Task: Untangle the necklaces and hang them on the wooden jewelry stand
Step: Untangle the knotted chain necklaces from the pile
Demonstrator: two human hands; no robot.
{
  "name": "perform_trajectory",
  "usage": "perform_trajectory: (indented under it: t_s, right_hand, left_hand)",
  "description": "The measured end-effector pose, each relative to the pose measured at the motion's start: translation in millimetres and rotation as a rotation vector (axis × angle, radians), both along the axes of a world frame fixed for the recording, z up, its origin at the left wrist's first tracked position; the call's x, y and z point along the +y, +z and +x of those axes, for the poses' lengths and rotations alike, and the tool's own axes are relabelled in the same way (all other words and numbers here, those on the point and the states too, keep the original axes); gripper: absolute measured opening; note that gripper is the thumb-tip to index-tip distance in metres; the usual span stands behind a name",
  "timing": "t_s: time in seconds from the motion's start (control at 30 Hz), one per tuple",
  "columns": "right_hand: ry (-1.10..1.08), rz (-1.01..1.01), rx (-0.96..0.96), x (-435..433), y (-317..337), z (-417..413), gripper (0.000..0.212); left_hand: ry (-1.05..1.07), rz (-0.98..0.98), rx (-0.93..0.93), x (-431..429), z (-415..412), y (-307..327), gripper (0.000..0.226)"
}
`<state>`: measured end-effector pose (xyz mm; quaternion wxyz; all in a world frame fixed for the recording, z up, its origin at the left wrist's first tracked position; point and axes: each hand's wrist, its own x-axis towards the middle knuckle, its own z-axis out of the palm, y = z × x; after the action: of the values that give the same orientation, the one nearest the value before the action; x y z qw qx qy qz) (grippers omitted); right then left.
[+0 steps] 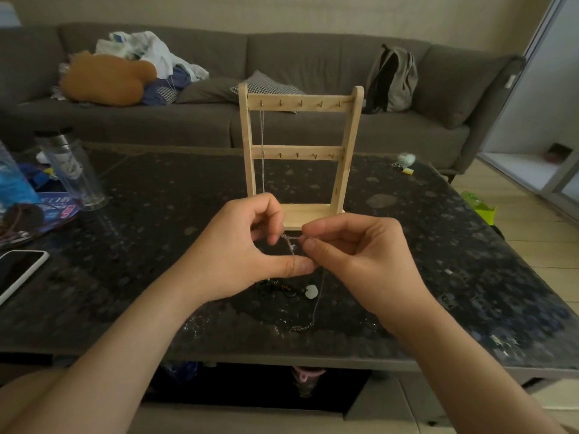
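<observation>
A thin silver chain necklace [290,245] is held just above the table in front of the pale wooden two-rail jewelry stand [300,104]. It is pinched at one side by the curled fingers of the left hand [241,252] and at the other by the fingertips of the right hand [357,255]. Its loose tail trails down onto the tabletop. A snarl appears to sit between the two pinches (too fine to be read clearly).

If the hands are drawn apart too hard, the knot could be tightened or a link snapped. The trailing end could also be dragged across the dark-corded necklace with a white heart pendant [310,291], which lies just below the hands, and be caught in it afresh. A second silver chain [262,136] hangs from a top-rail peg and could be knocked off by a careless reach.

The surface is a dark, speckled, glossy coffee table [438,245], against which fine links are easily lost. On it, at the left, are a clear plastic bottle [70,170] and a white-cased phone [18,270]. Behind it a grey fabric sofa [188,126] carries a grey backpack [393,79] and an orange plush cushion [106,78].
</observation>
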<state>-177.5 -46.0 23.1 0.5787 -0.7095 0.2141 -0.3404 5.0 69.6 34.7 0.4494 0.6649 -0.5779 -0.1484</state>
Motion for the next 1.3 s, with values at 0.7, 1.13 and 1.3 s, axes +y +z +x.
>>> perform_trajectory:
  t_s: [0.7,1.13,1.3]
  right_hand:
    - [-0.131,-0.493,0.209,2,-11,6,0.02]
    - [-0.142,-0.466,0.174,0,-11,8,0.015]
    - [-0.238,-0.555,0.175,0,-10,7,0.007]
  left_hand:
    - [-0.058,0.042,0.095,0,1,6,0.04]
    - [-0.083,0.041,0.129,-1,2,0,0.034]
    - [0.02,0.064,0.135,-2,0,-1,0.034]
